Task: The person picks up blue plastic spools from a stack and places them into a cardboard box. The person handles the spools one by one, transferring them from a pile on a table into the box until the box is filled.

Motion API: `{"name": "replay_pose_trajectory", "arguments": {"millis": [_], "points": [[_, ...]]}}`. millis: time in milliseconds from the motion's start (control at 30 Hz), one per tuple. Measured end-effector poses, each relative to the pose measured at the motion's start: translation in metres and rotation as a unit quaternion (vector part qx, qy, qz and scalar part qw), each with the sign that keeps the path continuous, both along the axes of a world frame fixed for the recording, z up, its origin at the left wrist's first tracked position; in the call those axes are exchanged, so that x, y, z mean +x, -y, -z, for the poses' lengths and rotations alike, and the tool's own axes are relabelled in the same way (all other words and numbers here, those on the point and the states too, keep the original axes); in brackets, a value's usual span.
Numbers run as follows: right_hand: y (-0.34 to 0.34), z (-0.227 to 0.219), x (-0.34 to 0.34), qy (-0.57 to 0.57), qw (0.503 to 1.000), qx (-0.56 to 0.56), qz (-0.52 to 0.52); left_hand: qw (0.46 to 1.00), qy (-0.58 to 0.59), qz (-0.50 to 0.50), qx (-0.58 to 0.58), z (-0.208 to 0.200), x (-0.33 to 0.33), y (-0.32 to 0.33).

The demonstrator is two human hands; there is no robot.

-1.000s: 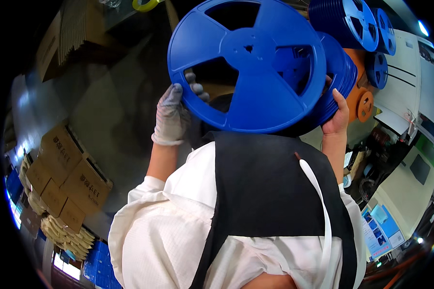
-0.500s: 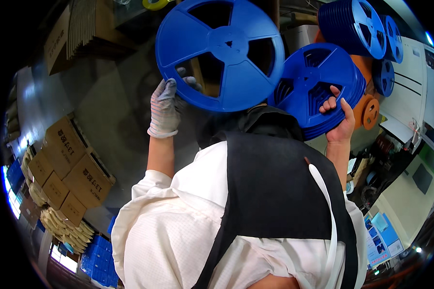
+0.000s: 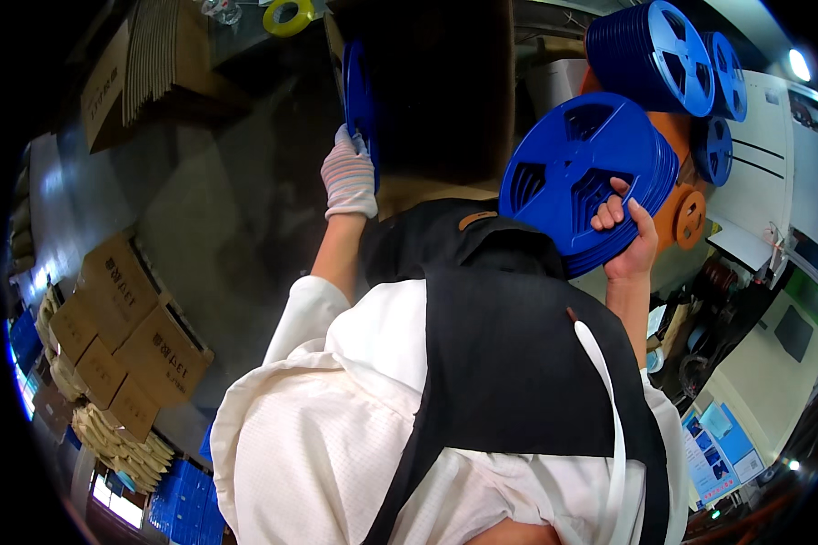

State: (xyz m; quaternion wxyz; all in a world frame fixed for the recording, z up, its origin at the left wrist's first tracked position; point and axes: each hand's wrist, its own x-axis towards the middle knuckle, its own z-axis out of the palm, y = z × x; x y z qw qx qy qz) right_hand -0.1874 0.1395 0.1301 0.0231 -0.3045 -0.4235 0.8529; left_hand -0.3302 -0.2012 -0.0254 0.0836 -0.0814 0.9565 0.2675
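My left hand [image 3: 348, 177], in a striped knit glove, grips the lower edge of a blue plastic reel [image 3: 360, 104]. That reel is turned nearly edge-on, at the left side of an open cardboard box [image 3: 513, 82] with a dark inside. My bare right hand [image 3: 629, 232] holds a stack of blue reels [image 3: 554, 145] at the right of the box. Its fingers reach through a cut-out in the front reel, with the thumb near the rim. How deep the left reel sits in the box I cannot tell.
More blue reels [image 3: 686, 54] stand at the upper right, near an orange reel [image 3: 691, 218]. A roll of yellow tape [image 3: 288, 15] lies at the top. Flattened cardboard [image 3: 159, 64] leans at the upper left; closed cartons [image 3: 159, 350] are stacked at the lower left.
My left hand has turned the reel from face-on to edge-on and brought it to the box's left side. My right hand and its stack have shifted slightly left and down.
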Motion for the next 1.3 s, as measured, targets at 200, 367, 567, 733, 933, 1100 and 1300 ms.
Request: {"name": "replay_pose_trajectory", "arguments": {"millis": [200,367,567,733,933,1100,1300], "points": [[0.005,-0.008,0.001,-0.008,1.0,0.004,-0.018,0.997,0.066,-0.015,-0.039,0.023,-0.026,-0.006],[0.006,-0.011,0.002,-0.062,0.997,-0.032,-0.033,0.994,-0.079,0.013,-0.075,0.087,-0.023,-0.031],[-0.018,-0.038,0.01,-0.222,0.967,-0.116,-0.056,0.989,-0.048,0.116,0.083,0.033,-0.017,-0.068],[-0.017,-0.048,0.004,-0.33,0.926,-0.177,-0.046,0.934,-0.236,0.18,0.198,-0.035,-0.022,-0.079],[-0.003,-0.047,-0.004,-0.398,0.875,-0.263,-0.081,0.853,-0.361,0.343,0.158,-0.083,-0.029,-0.059],[0.002,-0.05,-0.006,-0.404,0.871,-0.262,-0.093,0.839,-0.366,0.39,0.103,-0.087,-0.022,-0.057],[0.008,-0.055,-0.011,-0.371,0.882,-0.281,-0.072,0.805,-0.347,0.476,0.064,-0.096,-0.01,-0.05]]}}
